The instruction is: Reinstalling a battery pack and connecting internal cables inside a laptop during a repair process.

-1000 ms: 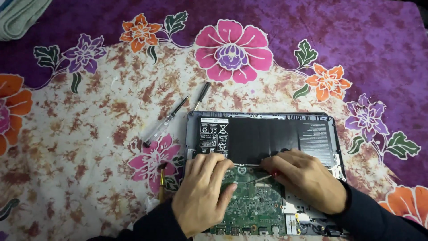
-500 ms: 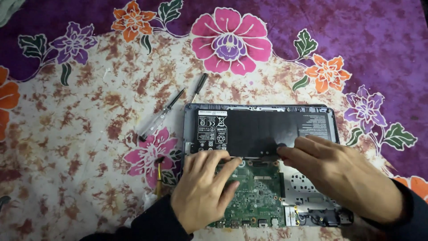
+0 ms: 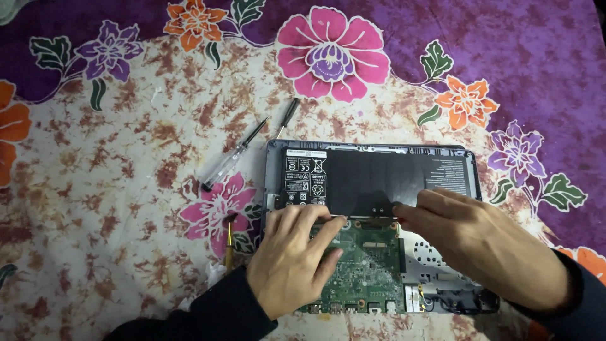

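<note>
My right hand (image 3: 486,252) has slid up and to the left since a moment ago, and its fingertips now touch the bottom edge of the battery (image 3: 379,180). My left hand (image 3: 293,256) has stayed where it was, lying flat on the green board (image 3: 369,265). Both hands are open and pressing down; neither grip holds anything.

The opened laptop (image 3: 470,189) lies at about 5 o'clock in my view, with its back cover off. The battery is a long black slab across the top half. The green board sits just below it, full of tiny parts, with small metal ports along its bottom edge.

Everything rests on a cloth (image 3: 126,189) with brown blotches on a pale middle, a purple border, and big pink, orange and purple flowers.

At 10 o'clock from the laptop lie two screwdrivers: a clear-handled one (image 3: 232,158) and a black one (image 3: 288,113). A small yellow-handled tool (image 3: 228,243) lies at 9 o'clock, just beside my left hand.

A black label with white marks sits at the left end of the battery (image 3: 306,183). Small pale print sits at the right end (image 3: 451,172).
</note>
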